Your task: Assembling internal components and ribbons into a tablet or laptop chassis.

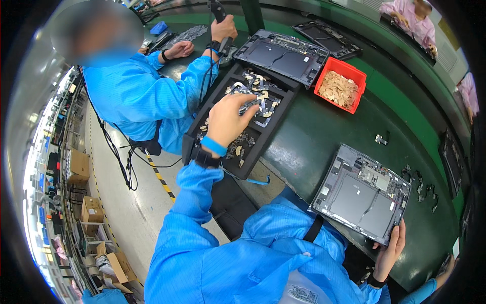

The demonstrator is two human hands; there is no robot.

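My left hand (228, 120) reaches over a black compartment tray (279, 119), its thumb and forefinger bent toward each other above a pile of small flat connector parts (259, 83). Whatever the fingertips hold, if anything, is too small to make out. At the lower right, my right hand (393, 249) grips the near right corner of an opened laptop or tablet housing (349, 200). Dark battery packs and a circuit board show inside it. The housing lies tilted at the table's near edge, partly over my lap. More small parts (243, 147) fill the tray's nearer compartment.
A red bin (362, 83) of tan pieces stands beyond the tray, beside another opened housing (281, 55). Loose cables and small parts (420, 185) lie right of my housing on the green table (298, 147). At left, a co-worker in blue (136, 93) holds a black tool (218, 11).
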